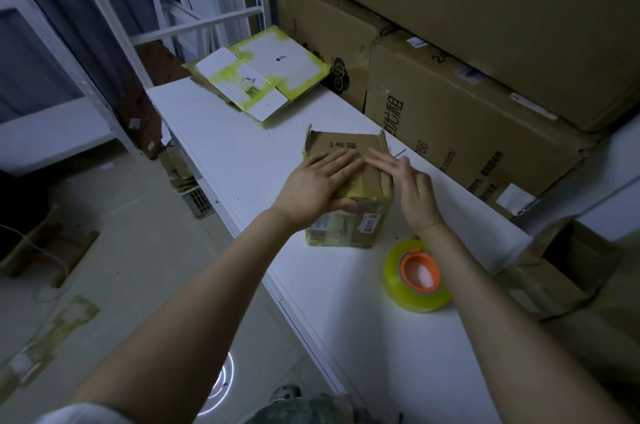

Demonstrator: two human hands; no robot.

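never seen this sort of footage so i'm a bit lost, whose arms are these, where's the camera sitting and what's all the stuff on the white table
There is no machine here: a person works with two bare hands. The single picture comes from a wide-angle camera worn on the head, looking forward and down, so the arms coming in from the bottom are the wearer's own. The left hand lies flat on the folded top flaps of a small cardboard box on the white table. The right hand, slightly blurred, reaches straight fingers to the same flaps. Neither hand grips anything. A roll of yellowish tape lies near the right forearm, flattened white boxes lie at the far end, and big cartons are stacked on the right.
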